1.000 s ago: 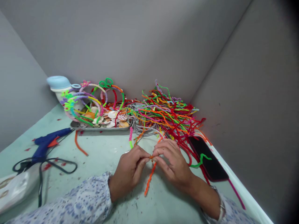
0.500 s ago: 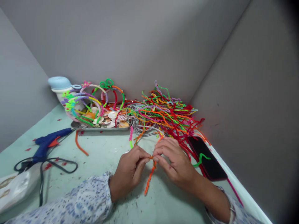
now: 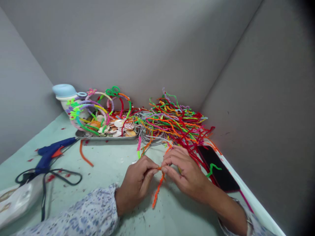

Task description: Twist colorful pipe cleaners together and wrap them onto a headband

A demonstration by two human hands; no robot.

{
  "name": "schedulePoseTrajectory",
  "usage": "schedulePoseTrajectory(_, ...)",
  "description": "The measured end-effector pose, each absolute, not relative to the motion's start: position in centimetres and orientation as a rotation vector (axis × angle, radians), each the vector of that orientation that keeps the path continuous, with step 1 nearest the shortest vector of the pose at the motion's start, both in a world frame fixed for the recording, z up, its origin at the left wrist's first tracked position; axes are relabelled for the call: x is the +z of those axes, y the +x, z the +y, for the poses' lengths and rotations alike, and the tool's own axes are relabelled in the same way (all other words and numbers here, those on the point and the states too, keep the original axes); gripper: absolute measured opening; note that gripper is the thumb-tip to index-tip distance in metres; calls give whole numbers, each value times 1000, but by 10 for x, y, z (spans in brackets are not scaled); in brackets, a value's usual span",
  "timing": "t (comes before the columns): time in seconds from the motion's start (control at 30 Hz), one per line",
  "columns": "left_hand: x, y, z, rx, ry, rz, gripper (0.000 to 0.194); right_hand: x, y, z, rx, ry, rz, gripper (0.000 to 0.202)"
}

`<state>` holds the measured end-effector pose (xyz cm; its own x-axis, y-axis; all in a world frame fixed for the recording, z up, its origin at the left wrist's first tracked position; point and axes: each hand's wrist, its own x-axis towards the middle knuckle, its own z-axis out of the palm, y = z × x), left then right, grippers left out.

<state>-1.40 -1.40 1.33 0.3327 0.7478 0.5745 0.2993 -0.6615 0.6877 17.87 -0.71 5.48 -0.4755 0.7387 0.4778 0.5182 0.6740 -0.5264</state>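
An orange pipe cleaner (image 3: 157,191) is pinched between both hands near the front middle of the table. My left hand (image 3: 137,182) is closed, thumb and forefinger on a small twisted part of it. My right hand (image 3: 184,173) pinches the same part from the other side, its fingertips almost touching the left ones. One loose end hangs down toward me, and an orange length rises behind the right fingers. How the strands cross between the fingertips is too small to make out.
A pile of coloured pipe cleaners (image 3: 179,121) lies behind my hands. Left of it, a metal tray (image 3: 108,138) holds shells and decorated headbands (image 3: 98,106). A blue glue gun (image 3: 49,155) with black cord lies left, a phone (image 3: 219,170) right, and a white bottle (image 3: 65,95) behind.
Both hands keep their pinch on the orange pipe cleaner with hardly any movement. The whole view has shifted slightly, so things sit a little lower.
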Motion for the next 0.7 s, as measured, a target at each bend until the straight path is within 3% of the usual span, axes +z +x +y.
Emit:
schedulePoseTrajectory(0.43, 13, -15, -14, 1246, 2137, 895, 11, 53, 177, -8, 644, -990, -2148, 20)
schedulePoseTrajectory(0.7, 10, -14, -12, 1164, 1877, 1053, 16, 35, 182, 3, 471, -857, -2113, 13)
